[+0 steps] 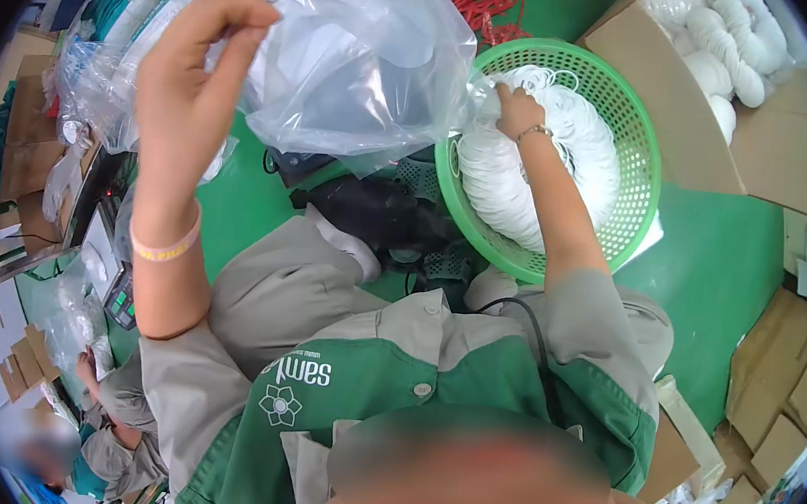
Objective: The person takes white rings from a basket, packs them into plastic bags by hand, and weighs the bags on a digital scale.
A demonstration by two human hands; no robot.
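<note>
A large clear plastic bag is stretched between my two hands. My left hand, with a pale band on its wrist, pinches the bag's edge at the upper left. My right hand, wearing a thin bracelet, is closed on the bag's other end over the green basket. Inside that basket lies a big coil of white cord, just below my right fingers.
Red cords lie behind the bag. An open cardboard box with white bundles stands at the upper right. Flattened cardboard is at the right. A dark scale sits below the bag. Another person sits at the lower left.
</note>
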